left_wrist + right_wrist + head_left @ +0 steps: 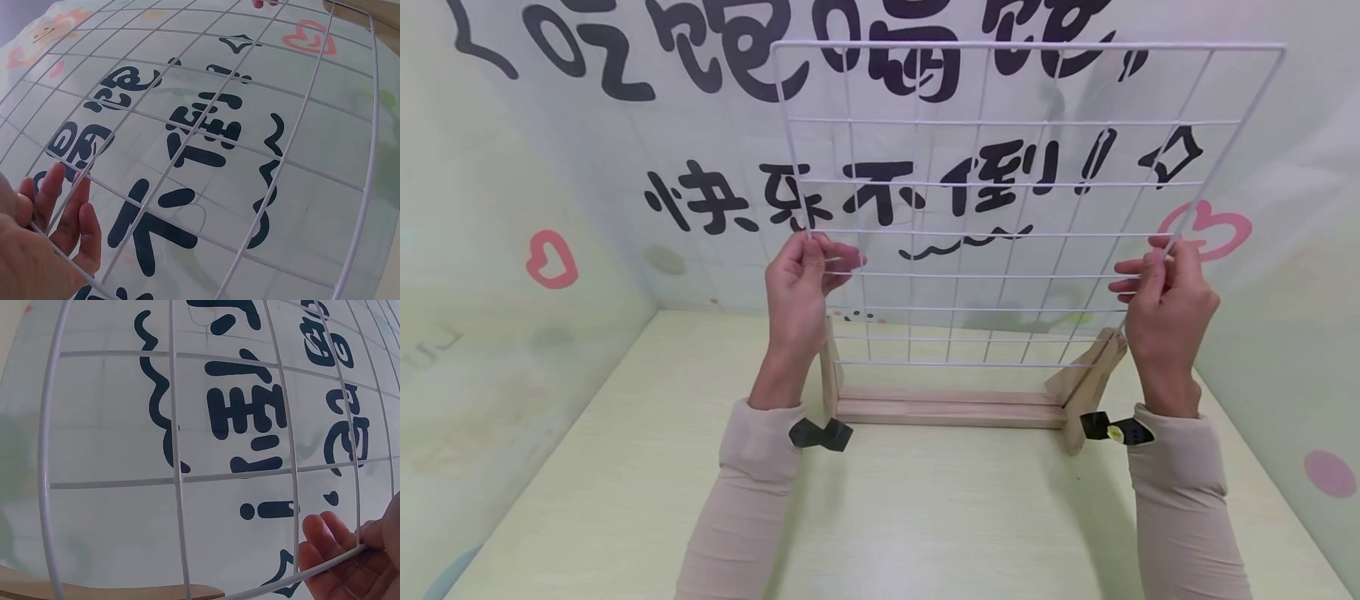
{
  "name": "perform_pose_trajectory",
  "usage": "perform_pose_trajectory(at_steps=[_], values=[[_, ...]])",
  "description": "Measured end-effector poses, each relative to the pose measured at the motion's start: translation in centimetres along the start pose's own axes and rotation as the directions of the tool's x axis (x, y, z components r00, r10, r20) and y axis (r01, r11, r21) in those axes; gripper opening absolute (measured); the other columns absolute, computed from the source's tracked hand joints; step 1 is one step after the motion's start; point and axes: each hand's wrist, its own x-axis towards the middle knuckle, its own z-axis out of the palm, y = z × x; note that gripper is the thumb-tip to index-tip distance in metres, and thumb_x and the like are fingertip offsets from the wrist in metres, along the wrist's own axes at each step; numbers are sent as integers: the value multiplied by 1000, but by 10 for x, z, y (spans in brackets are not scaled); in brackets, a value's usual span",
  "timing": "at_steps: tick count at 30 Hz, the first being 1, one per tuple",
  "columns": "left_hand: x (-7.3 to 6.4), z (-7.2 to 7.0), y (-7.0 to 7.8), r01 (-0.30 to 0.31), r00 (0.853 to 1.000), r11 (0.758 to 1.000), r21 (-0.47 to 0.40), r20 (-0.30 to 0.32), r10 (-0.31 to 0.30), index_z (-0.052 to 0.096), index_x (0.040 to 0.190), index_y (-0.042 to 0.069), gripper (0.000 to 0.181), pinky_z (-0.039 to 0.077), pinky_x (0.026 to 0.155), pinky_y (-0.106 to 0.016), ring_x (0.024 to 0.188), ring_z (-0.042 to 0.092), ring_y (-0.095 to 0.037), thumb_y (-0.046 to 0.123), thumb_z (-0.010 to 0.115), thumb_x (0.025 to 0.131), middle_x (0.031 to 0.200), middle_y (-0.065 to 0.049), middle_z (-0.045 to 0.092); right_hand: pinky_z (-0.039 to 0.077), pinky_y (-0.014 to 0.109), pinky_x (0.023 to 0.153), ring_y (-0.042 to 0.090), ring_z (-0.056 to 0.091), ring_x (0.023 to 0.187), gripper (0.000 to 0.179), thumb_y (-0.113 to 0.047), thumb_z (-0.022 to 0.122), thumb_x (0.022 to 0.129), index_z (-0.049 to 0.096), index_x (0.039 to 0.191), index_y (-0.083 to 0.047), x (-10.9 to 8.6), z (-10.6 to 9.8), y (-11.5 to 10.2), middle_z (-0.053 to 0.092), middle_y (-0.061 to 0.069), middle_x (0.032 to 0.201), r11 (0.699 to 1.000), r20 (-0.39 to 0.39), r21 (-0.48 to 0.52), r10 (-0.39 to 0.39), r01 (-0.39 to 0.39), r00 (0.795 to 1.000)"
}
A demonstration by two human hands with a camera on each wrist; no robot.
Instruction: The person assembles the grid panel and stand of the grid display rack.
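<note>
A white wire grid panel (1030, 45) stands upright, held by both hands. My left hand (801, 283) pinches its left edge wire between thumb and fingers; other fingers reach behind the mesh. On the opposite edge, my right hand (1172, 308) grips the side wire in the same way. Below is a wooden stand (951, 412), made of a crossbar between two side supports. The panel's lower edge lies between the left support (830, 375) and the grooved right support (1086, 383); whether it sits in the grooves cannot be told. Both wrist views show fingers around the rim wire.
The stand rests on a pale wooden table (925, 517). A light wall sheet (602, 167) with large black characters and pink hearts rises behind the table and along both sides. Small black devices (820, 434) are strapped at the wrists, over beige sleeves (737, 517).
</note>
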Motion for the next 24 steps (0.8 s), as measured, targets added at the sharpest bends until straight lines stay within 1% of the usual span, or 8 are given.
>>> perform_pose_trajectory(at_steps=[5, 12, 18, 24], values=[[-2, -2, -2, 18, 1000, 1000, -16, 13, -18, 55, 92, 14, 18, 57, 85, -32, 88, 73, -16, 22, 45, 104, 89, 1, 72, 49, 5, 65, -17, 58, 65, 31, -24, 44, 106, 62, 121, -3, -2, 0, 2, 72, 25, 97, 1000, 13, 4, -5, 5, 1000], [-4, -4, -5, 39, 999, 999, -16, 10, -39, 55, 91, 14, 19, 57, 87, -33, 88, 73, -16, 23, 45, 104, 88, 2, 72, 48, 4, 65, -18, 58, 65, 32, -23, 43, 106, 61, 121, 0, -5, 1, 6, 72, 25, 97, 1000, 21, 6, 6, -6, 1000], [-6, -5, -9, 37, 999, 999, -9, 23, -37, 55, 90, 13, 20, 57, 88, -34, 89, 72, -15, 22, 45, 105, 87, 4, 73, 48, 4, 66, -19, 57, 66, 33, -23, 44, 106, 60, 122, 1, -8, 0, 8, 73, 23, 97, 1000, 33, -4, 14, -14, 999], [-7, -7, -12, 40, 999, 999, -15, 36, -39, 54, 89, 13, 21, 57, 85, -32, 88, 72, -14, 21, 43, 105, 87, 5, 73, 48, 5, 68, -19, 57, 67, 34, -24, 45, 106, 58, 122, 3, -12, -1, 10, 73, 22, 98, 1000, 52, -12, 25, -24, 998]])
